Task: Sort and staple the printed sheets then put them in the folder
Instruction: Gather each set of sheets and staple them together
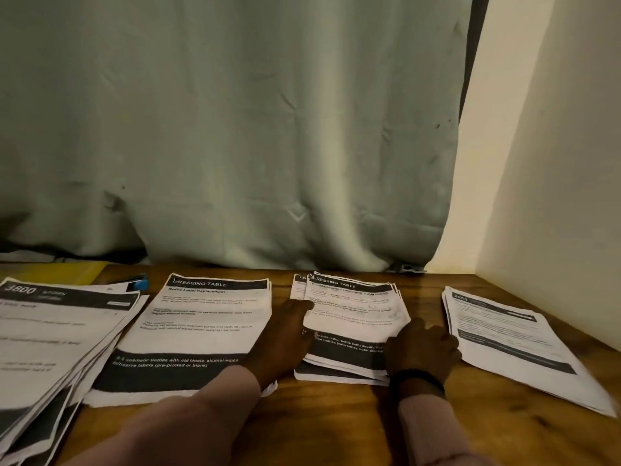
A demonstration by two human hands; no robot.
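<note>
Both hands flank the middle stack [353, 317] near the table's [336, 425] back edge: left hand [285, 334] fingers straight against its left side, right hand [421, 348] loosely curled at its right, long axis pointing away.

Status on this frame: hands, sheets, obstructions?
Left hand and right hand flank the third stack of printed sheets, fingers on its edges. Yellow plastic folder far left, untouched. Nothing blocking.

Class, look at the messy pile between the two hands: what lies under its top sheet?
Under the top sheet more printed sheets fan out at its edges; their text is covered.
</note>
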